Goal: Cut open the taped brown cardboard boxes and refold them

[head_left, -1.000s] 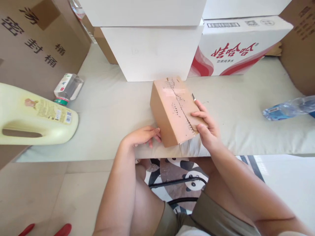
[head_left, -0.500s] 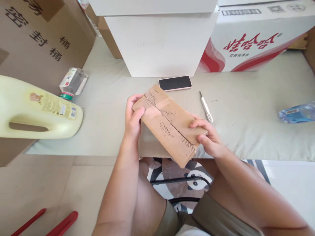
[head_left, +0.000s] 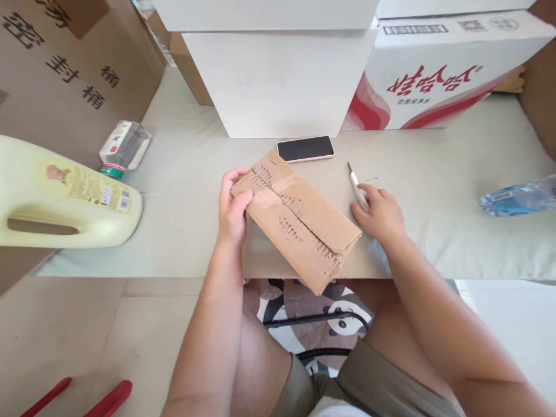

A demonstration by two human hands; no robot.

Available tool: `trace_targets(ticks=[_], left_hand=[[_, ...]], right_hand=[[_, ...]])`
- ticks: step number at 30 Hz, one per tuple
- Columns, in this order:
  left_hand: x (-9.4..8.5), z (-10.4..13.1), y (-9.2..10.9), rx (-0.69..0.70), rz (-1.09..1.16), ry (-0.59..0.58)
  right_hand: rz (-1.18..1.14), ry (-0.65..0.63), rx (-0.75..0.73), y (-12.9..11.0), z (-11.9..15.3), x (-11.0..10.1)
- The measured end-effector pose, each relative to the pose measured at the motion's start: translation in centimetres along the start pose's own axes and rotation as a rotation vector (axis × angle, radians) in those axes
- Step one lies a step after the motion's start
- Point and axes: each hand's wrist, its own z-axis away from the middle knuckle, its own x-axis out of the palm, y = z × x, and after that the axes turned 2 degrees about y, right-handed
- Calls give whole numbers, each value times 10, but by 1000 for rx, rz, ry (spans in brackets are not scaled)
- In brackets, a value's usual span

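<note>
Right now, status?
Left hand holding brown cardboard box, upper face torn. Right hand on slim white-handled knife. Black rectangular phone lies beyond box.

In the left hand [head_left: 233,205], the box [head_left: 296,221] is brown with ragged torn streaks, while the knife [head_left: 355,183] at the right hand [head_left: 382,214] is white with a dark blade. Beyond these grips, the phone [head_left: 306,149] is black with a pinkish rim and the carton [head_left: 428,87] white with red lettering and swirls; left of them the jug [head_left: 72,194] is pale yellow, and below them the mat [head_left: 299,336] bears black-and-white pandas.
</note>
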Motion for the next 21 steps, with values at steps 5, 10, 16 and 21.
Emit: trace_targets(ticks=[5, 10, 16, 21], left_hand=[[0, 1, -1, 12, 8, 0], [3, 4, -5, 18, -8, -35], [17, 12, -4, -21, -38, -200], [23, 14, -2, -3, -75, -242]], right_hand=[[-174, -54, 85, -7, -1, -1], [-1028, 24, -37, -38, 10, -35], [-1150, 130, -295, -84, 38, -90], [-1088, 147, -338, -101, 63, -89]])
